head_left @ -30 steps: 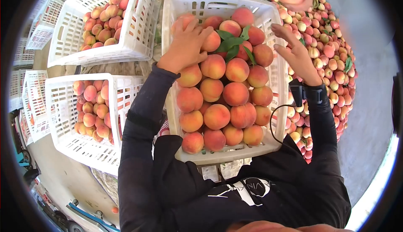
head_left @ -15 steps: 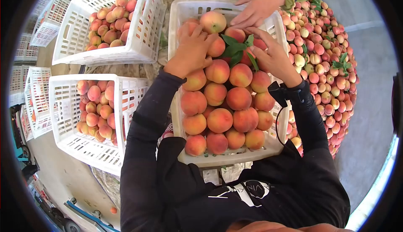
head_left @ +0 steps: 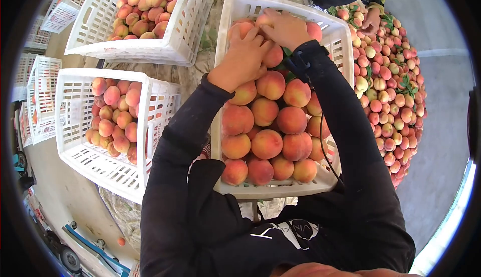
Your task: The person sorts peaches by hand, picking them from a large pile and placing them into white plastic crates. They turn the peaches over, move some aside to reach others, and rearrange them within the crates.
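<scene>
A white plastic crate [head_left: 280, 191] in front of me holds rows of peaches [head_left: 267, 144]. At its far end my left hand [head_left: 243, 59] curls its fingers over peaches near the left wall. Just beside it, my right hand [head_left: 286, 29] reaches across with its fingers around a yellowish peach [head_left: 264, 20]; part of that fruit is hidden. Another peach [head_left: 314, 31] shows to the right of my right hand. Green leaves [head_left: 287, 51] peek out below my right wrist, mostly covered by the forearm.
Two more white crates, one upper left [head_left: 193, 36] and one lower left [head_left: 100, 176], hold peaches. A large heap of peaches [head_left: 391, 101] lies at the right. Across from me, a co-worker's hand [head_left: 372, 21] is at the heap. Stacked crates [head_left: 44, 94] stand far left.
My right hand has moved left from beside the leaves to the peach at the far end. The co-worker's hand has left the crate for the heap. The view has shifted slightly.
</scene>
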Demonstrator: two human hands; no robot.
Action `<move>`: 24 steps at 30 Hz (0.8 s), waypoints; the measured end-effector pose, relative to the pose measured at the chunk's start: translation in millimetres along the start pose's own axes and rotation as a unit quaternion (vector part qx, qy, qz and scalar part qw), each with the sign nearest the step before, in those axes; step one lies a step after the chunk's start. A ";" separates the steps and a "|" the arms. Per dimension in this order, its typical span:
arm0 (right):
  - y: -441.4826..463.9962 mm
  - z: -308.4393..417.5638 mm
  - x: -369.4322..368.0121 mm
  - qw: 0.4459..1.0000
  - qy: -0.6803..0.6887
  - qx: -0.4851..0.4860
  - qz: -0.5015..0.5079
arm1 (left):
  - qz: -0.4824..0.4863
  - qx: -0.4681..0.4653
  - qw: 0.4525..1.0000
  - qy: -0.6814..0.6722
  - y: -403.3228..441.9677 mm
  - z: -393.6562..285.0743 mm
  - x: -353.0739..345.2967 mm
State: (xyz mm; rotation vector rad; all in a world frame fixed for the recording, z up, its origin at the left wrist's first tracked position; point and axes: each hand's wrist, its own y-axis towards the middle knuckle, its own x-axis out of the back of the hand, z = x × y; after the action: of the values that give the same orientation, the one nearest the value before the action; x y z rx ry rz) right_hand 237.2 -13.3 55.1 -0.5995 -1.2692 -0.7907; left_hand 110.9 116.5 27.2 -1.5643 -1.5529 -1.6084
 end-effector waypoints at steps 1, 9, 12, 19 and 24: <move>2.7 4.5 0.3 0.998 -0.064 0.003 0.011 | -0.001 -0.002 1.000 0.008 -0.1 0.9 -2.0; -11.8 -35.5 10.2 0.997 0.065 0.044 -0.005 | -0.001 0.021 0.999 0.025 -3.8 -1.5 -4.9; -9.5 -19.7 22.5 0.997 0.062 -0.014 0.037 | -0.018 0.018 0.999 0.032 -5.1 -1.8 -12.3; 16.0 -21.4 6.5 0.991 0.002 0.034 0.126 | -0.059 -0.002 0.996 0.065 -4.2 1.2 -16.1; -10.8 -50.4 -7.2 0.992 0.046 0.120 -0.002 | 0.015 0.023 0.996 0.088 -2.8 -1.2 -14.0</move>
State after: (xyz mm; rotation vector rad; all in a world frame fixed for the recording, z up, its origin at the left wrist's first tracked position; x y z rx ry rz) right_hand 257.9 -57.6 37.1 -0.3619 -1.2584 -0.6489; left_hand 112.0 110.9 14.1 -1.3744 -1.4557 -1.6359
